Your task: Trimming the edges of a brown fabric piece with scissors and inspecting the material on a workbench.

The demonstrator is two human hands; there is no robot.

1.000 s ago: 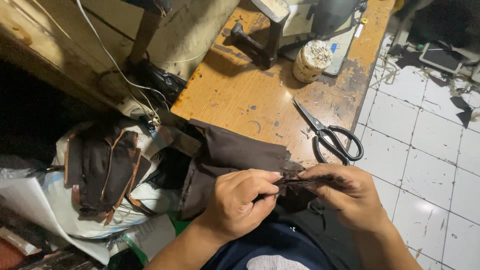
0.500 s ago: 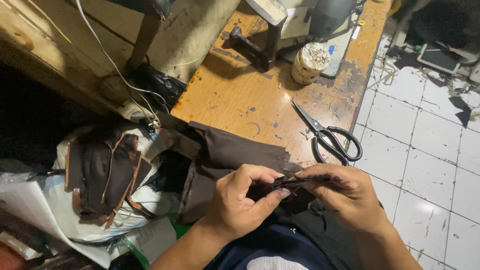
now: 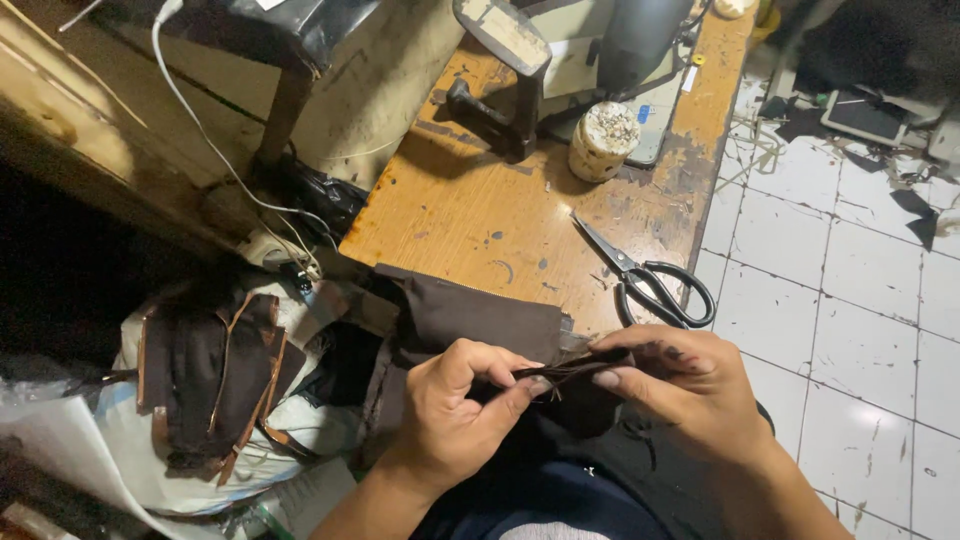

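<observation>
A worn wooden worktable [image 3: 480, 215], orange-brown and stained with dark blotches, runs from the near middle of the scene to the far right. At its near edge both hands work on a piece of dark brown fabric [image 3: 470, 315] that drapes off the table toward the person's lap. The left hand [image 3: 455, 410] has its fingers curled together, thumb and forefinger pinched on a thin dark folded strip [image 3: 565, 372] of the fabric. The right hand [image 3: 690, 385] meets it from the right, fingers together, thumb and forefinger clamped on the other end of the same strip, so the strip spans the short gap between the two hands.

Just beyond the right hand, black-handled scissors [image 3: 645, 275] lie flat on the table with blades closed, pointing far-left. Farther back stands a pale cone of thread [image 3: 603, 140], and beside it a dark metal stand [image 3: 500, 100] and part of a sewing machine [image 3: 640, 45].

To the left of the table, low down, a stack of dark brown pieces with tan edging [image 3: 215, 375] rests on white sacking [image 3: 130, 450]. A white cable [image 3: 220, 150] trails down from the far left toward that heap. On the right the floor [image 3: 870, 330] is white square tile, grimy at the joints, with dark fabric scraps [image 3: 915, 205] scattered at the far end
</observation>
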